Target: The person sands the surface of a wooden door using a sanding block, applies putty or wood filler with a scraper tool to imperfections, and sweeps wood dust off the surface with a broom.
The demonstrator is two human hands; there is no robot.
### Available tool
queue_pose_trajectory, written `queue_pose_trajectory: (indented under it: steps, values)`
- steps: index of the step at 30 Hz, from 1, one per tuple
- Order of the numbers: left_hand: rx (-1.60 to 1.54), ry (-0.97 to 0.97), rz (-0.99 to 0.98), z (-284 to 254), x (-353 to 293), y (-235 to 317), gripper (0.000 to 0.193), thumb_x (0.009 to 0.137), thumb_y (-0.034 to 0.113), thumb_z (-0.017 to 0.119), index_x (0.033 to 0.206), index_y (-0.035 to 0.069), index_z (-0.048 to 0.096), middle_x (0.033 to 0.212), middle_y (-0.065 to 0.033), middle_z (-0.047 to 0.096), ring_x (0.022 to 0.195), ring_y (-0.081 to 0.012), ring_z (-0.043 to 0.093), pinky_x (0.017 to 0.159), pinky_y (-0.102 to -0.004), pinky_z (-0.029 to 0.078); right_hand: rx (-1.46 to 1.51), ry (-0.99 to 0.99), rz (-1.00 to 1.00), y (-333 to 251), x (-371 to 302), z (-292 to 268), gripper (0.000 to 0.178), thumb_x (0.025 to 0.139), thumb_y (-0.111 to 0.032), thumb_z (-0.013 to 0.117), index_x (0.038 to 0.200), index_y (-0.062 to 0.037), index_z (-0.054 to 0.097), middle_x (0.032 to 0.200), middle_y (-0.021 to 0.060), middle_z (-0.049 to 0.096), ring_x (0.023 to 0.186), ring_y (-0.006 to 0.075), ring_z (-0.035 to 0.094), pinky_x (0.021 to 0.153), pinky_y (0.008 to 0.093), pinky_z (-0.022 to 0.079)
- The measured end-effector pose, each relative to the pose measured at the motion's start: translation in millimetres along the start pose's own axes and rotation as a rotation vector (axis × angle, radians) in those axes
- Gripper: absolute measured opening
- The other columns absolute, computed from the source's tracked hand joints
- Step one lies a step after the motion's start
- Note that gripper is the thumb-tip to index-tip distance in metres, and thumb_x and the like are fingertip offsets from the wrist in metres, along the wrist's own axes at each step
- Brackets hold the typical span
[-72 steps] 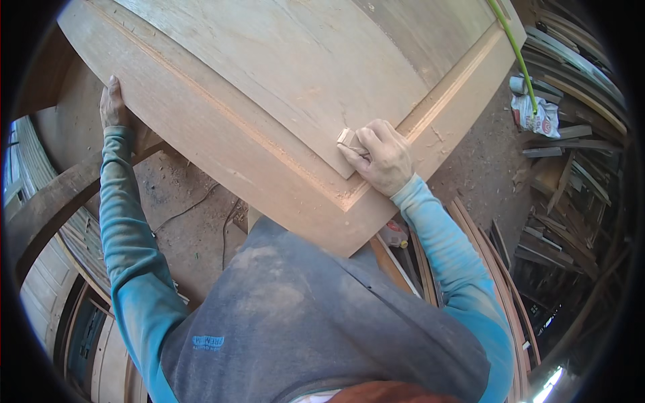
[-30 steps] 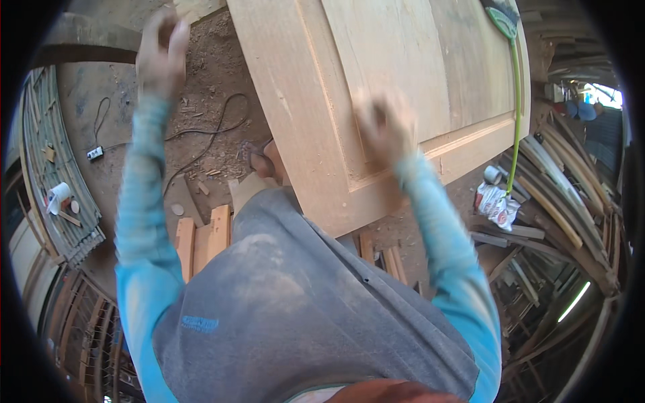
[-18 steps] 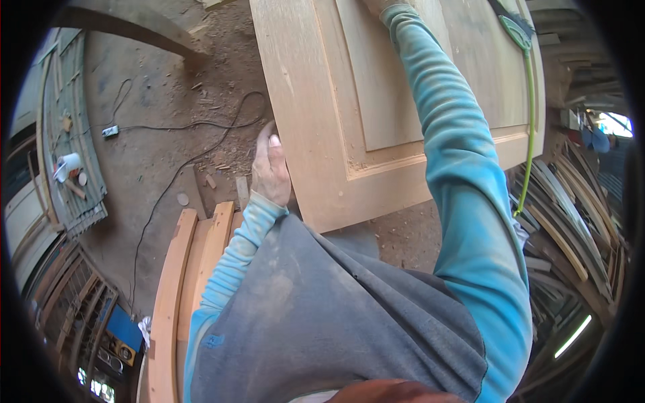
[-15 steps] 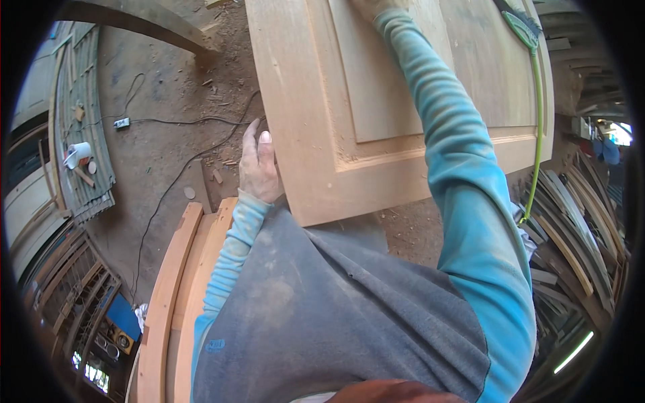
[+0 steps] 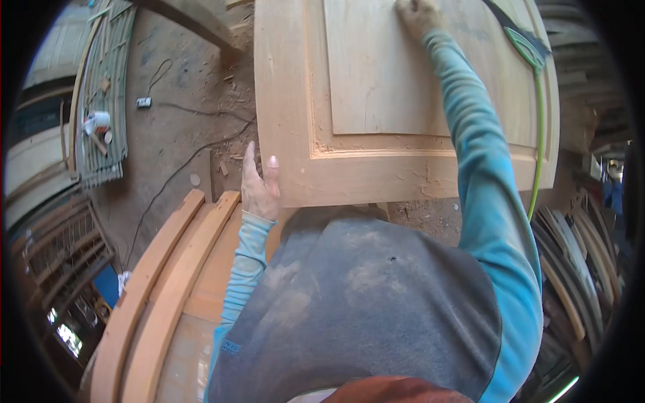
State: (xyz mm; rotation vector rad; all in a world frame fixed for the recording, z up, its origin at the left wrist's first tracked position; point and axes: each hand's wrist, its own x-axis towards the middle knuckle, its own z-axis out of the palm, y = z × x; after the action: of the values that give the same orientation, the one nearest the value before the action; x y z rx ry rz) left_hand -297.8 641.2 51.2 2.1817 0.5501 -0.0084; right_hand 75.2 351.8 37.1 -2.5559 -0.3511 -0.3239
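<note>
A pale wooden panel door (image 5: 289,181) lies flat in front of me, with wood dust and shavings along its moulded groove. My left hand (image 5: 261,191) is at the door's near left edge, thumb and fingers apart and holding nothing. Far out on the raised centre panel (image 5: 383,87), my right hand (image 5: 418,19) rests with its fingers curled down. What they hold, if anything, is hidden beneath them. A broom or brush with a green head (image 5: 526,47), dark bristles and a long green handle (image 5: 539,127) lies across the door's right side.
Long timber pieces (image 5: 178,295) stand close on my left. A dark cable (image 5: 176,171) and a small white socket block (image 5: 143,102) lie on the dusty floor. Stacked wood strips (image 5: 571,262) fill the right. A post (image 5: 188,25) rises at the far left.
My right hand has drawn closer over the panel, and its curled fingers now show fully. My left hand stays by the door's edge, slightly lower in view. The view has shifted a little.
</note>
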Motion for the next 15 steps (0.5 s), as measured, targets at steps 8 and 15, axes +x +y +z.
queue_pose_trajectory:
  steps: [8,15]
  values:
    - [-0.3,0.051,-0.092,28,36,-3,0.076,0.105,0.054,0.044,0.147,-0.009,0.036,0.126,-0.0277,0.062,0.117,-0.0346,0.063,0.099,-0.0432,0.05,-0.076,-0.119,-0.044,-27,-170,-65,0.028,0.088,-0.028,0.076,0.082,-0.0064,0.059,0.079,0.0137,0.061,0.072,0.0319,0.063,0.063,0.0439,0.05]
    - [-0.185,0.125,-0.21,33,43,12,0.066,0.107,0.055,0.038,0.13,-0.004,0.057,0.111,-0.0229,0.069,0.105,-0.0338,0.068,0.093,-0.0421,0.051,-0.217,0.039,-0.015,81,101,14,0.048,0.093,-0.048,0.059,0.089,-0.0007,0.065,0.096,0.0255,0.07,0.093,0.0452,0.067,0.081,0.0524,0.051]
